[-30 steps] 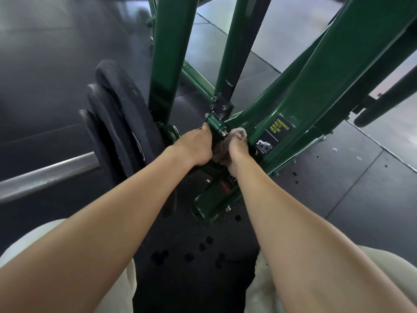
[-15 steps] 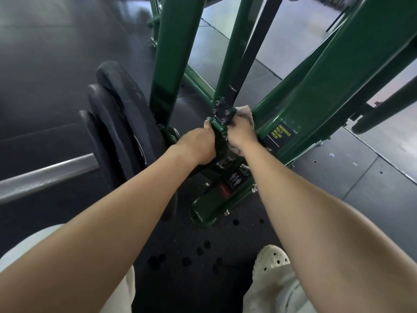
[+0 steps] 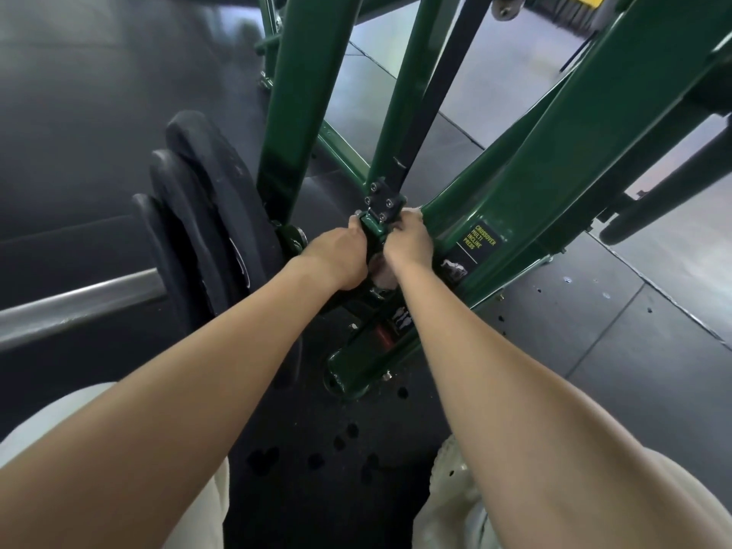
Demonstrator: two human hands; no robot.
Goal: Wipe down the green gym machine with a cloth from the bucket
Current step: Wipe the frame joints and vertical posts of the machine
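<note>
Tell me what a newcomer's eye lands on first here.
Two bare arms reach to mid-frame, where the left hand grips the joint of the green frame and the right hand holds a cloth against it, below a black bolted bracket. Left of them stand black weight plates on a steel bar; right, a yellow-lettered label on the slanted beam.

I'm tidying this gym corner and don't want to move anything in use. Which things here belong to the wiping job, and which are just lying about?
In the job: green machine; cloth, mostly hidden; left hand gripping the machine's joint; right hand holding the cloth there.
Not in the job: weight plates; steel bar. No bucket in view.
</note>
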